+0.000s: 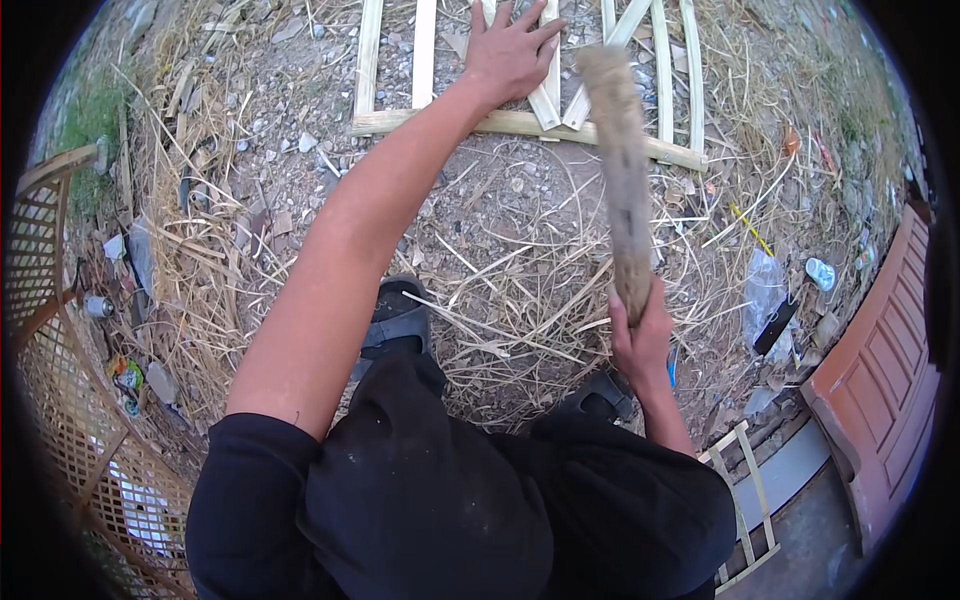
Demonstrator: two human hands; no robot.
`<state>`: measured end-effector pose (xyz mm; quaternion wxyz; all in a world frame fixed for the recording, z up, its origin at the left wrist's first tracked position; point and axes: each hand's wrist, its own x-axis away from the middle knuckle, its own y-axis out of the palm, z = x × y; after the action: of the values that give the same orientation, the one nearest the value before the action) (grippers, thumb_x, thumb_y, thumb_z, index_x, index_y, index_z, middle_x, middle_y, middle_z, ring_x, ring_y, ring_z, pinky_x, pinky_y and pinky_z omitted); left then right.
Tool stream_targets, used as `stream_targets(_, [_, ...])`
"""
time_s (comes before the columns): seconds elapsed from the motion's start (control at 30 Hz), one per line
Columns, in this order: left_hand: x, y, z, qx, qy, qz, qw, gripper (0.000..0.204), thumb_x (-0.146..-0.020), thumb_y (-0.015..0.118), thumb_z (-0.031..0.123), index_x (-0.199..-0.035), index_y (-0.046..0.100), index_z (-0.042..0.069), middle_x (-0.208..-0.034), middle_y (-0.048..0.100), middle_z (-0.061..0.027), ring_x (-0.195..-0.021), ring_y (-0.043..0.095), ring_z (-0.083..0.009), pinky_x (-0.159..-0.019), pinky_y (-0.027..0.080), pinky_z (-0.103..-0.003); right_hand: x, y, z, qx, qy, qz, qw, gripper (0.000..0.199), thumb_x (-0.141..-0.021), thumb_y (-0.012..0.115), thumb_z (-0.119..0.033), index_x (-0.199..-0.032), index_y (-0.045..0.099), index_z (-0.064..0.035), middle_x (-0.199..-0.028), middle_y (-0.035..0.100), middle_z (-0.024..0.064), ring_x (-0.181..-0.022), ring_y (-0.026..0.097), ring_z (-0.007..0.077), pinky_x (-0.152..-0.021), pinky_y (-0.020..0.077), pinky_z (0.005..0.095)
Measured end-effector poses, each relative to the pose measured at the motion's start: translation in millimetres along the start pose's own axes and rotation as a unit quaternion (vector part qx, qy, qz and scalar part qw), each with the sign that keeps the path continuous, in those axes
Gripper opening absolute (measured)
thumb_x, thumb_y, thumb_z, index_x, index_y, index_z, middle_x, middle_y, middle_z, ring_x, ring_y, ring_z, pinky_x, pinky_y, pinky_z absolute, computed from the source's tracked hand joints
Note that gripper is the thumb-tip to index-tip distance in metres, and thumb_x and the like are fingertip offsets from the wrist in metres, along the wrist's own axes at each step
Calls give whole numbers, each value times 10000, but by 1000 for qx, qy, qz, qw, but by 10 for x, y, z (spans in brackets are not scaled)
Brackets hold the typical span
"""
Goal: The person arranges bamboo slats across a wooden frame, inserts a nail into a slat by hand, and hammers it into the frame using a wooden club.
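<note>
My left hand lies with spread fingers on the pale slats of a wooden frame at the top of the view. A crossbar runs along the frame's near edge, and two slats slant to meet close to it, right of my left hand. My right hand is wrapped round the lower end of a rough wooden stick. The stick points away from me, its thick far end blurred and overlapping the frame in the picture. Whether it touches the frame I cannot tell.
Straw and stones cover the ground. A lattice panel stands at the left. On the right are a brown panelled door, a smaller slatted frame, a plastic bag and a crumpled cup. My sandalled foot shows below my left arm.
</note>
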<state>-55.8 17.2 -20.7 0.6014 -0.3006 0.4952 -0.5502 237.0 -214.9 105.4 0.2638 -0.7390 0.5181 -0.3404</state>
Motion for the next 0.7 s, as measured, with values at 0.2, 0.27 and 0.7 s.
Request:
stream_targets(0.2, [31, -22, 3, 14, -4, 3, 1000, 482, -1029, 456, 333, -1486, 526, 196, -1588, 431, -146, -1472, 354, -410, -1201, 148, -705, -47, 66, 283, 114, 26, -80, 990, 418, -965, 692, -217, -1257, 492, 7, -846, 671, 298, -745, 685, 487, -616, 541, 499])
stream_targets(0.27, [-41, 1, -13, 12, -4, 13, 1000, 487, -1026, 461, 334, -1489, 523, 199, -1585, 434, -143, -1471, 356, -405, -1200, 148, -705, -88, 54, 331, 92, 11, -62, 994, 433, -960, 701, -228, -1260, 489, 1, -852, 667, 300, -740, 671, 501, -604, 530, 515])
stream_targets(0.7, [34, 5, -17, -21, 10, 6, 1000, 469, -1028, 445, 330, -1461, 555, 191, -1590, 436, -132, -1466, 371, -411, -1189, 148, -721, -75, -49, 216, 54, -62, 17, 996, 441, -955, 700, -210, -1262, 513, 46, -841, 676, 283, -726, 683, 476, -631, 548, 479])
